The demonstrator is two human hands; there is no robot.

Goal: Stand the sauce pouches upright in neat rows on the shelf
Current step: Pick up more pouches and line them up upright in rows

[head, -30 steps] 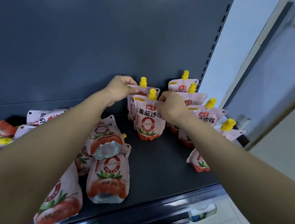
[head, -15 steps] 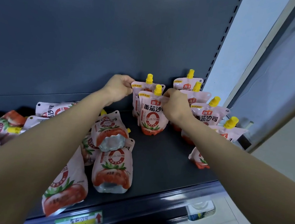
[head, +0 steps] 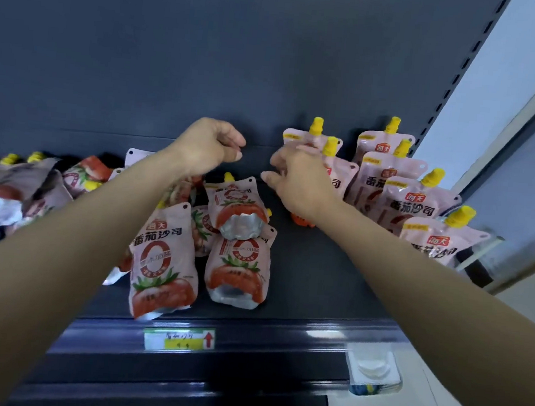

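- Pink pouch film is pretty much all you can see behind the right hand [head: 296, 186]: the hand sits in front of an upright tomato sauce pouch [head: 333, 173], covering most of its front. Fingers are loosely spread and curled, thumb sticking out left. Can't honestly tell if they're pinching the pouch or just resting against it.
- Only the yellow cap [head: 330, 144], a strip of the right edge and an orange bit of the base under the wrist show on that pouch.
- Left hand [head: 208, 147] is curled into a loose fist, fingertips tucked in, nothing in it. It hangs above the lying pouches, apart from the upright ones.
- Behind the covered pouch stands another one [head: 312, 137], right by the dark back panel [head: 208, 52].
- Further right, a row of four upright pouches [head: 415, 202] runs from the back panel to the front, each overlapping the one behind, so only the front one shows most of its label.
- Under and between the forearms, pouches lie flat on the dark shelf [head: 317, 281]: one label-up near the front edge [head: 164, 258], one beside it [head: 237, 271], another above that with its silver bottom showing [head: 236, 206].
- Far left there's a jumbled heap of pouches [head: 8, 190], blurry and cut off by the frame edge.
- Price label [head: 180, 339] on the shelf's front rail, handwriting unreadable.
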